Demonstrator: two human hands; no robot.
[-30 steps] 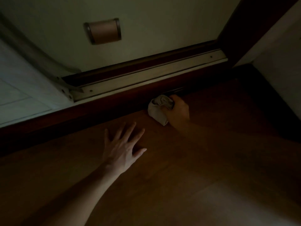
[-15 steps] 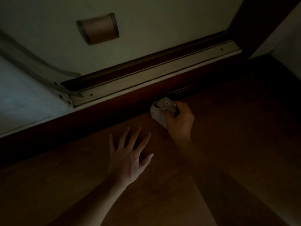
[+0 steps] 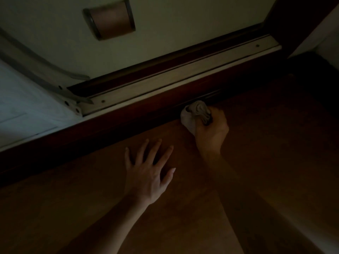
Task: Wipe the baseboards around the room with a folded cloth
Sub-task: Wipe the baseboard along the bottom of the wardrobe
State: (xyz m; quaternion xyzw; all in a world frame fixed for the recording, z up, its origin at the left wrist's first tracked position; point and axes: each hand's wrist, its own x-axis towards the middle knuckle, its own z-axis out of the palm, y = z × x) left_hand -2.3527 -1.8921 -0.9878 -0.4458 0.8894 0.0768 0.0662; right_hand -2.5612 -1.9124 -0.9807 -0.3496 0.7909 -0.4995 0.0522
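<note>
Wiping step: right hand (image 3: 211, 132) grips bunched grey cloth (image 3: 196, 114) against dark wooden baseboard (image 3: 128, 121); left hand (image 3: 146, 173) spread on floor. Next, probably slide cloth along w/ steady pressure.

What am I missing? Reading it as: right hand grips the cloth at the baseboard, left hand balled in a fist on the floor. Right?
Not a fist. The head view shows the left hand spread open, fingers straight, resting on the wooden floor. The rest holds: the right hand grips the cloth at the dark baseboard.
</note>
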